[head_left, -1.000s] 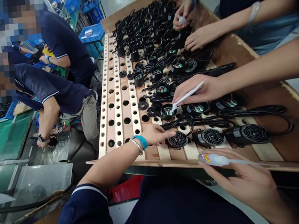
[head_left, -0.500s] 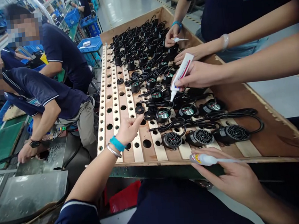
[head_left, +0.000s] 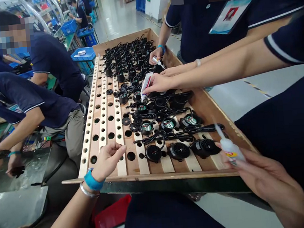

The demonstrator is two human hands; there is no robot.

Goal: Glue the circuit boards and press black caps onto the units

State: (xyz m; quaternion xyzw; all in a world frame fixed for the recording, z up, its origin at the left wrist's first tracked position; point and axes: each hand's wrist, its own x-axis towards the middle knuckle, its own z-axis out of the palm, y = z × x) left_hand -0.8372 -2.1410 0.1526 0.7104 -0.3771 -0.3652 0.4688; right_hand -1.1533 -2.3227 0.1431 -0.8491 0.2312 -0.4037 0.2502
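My left hand (head_left: 111,158), with a blue band and a silver bangle at its wrist, hovers over the front left of the wooden tray (head_left: 173,176). Its fingers are loosely bent, thumb apart, and nothing shows in them. In my right hand (head_left: 266,175), at the tray's front right corner, a small glue bottle (head_left: 233,150) points its thin nozzle up and left. Closest to that bottle is a round black speaker-like unit (head_left: 205,147) with a grille, the rightmost of the front row. Black rings (head_left: 126,121) lie beyond my left hand.
Behind the front row, open black housings (head_left: 146,127) show green boards, with coiled cables (head_left: 154,138) between. From the right, a co-worker's hand (head_left: 157,83) holds a white tube (head_left: 146,84) over the units. Another hand (head_left: 156,56) holds a small bottle. People sit at left benches.
My left hand has drawn back leftward, away from the black rings. My right hand has moved right and turned the bottle nozzle upward. The co-worker's tube has shifted; the whole view has swung.
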